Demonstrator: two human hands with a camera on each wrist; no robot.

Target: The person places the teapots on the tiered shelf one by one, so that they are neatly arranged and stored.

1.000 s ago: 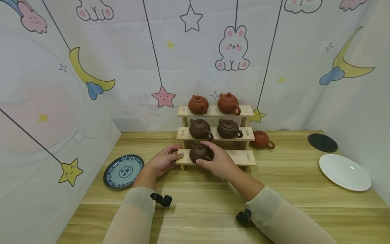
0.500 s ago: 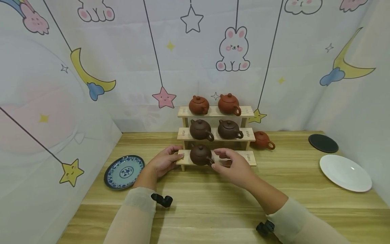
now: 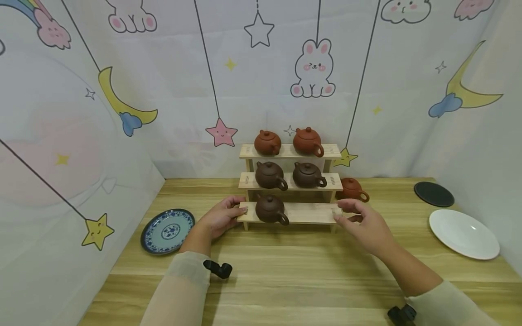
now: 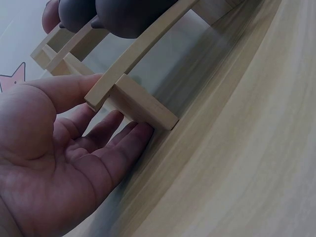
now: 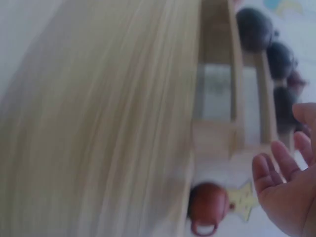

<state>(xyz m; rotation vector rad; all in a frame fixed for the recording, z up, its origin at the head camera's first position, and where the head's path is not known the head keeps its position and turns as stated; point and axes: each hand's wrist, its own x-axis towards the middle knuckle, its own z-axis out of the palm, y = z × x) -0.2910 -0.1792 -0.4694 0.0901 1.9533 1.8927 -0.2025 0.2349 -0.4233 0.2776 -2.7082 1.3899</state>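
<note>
A three-step wooden display stand (image 3: 310, 213) stands on the table in the head view. On its lowest step, toward the left, sits a dark brown teapot (image 3: 269, 208) with its handle to the front right. My left hand (image 3: 220, 219) holds the left end of that step; in the left wrist view the thumb lies on the board (image 4: 131, 57) and the fingers reach the leg below. My right hand (image 3: 369, 228) is at the step's right end with fingers spread and nothing held. Whether it touches the wood, I cannot tell.
Dark teapots (image 3: 307, 175) stand on the middle step and reddish ones (image 3: 307, 141) on top. Another red teapot (image 3: 351, 189) is behind the stand's right side. A blue-patterned plate (image 3: 169, 231) lies left; a white plate (image 3: 464, 234) and a black disc (image 3: 434, 194) lie right.
My right hand has let go of the dark teapot on the lowest step and moved right to the step's end. The teapot stays in place. My left hand keeps its hold.
</note>
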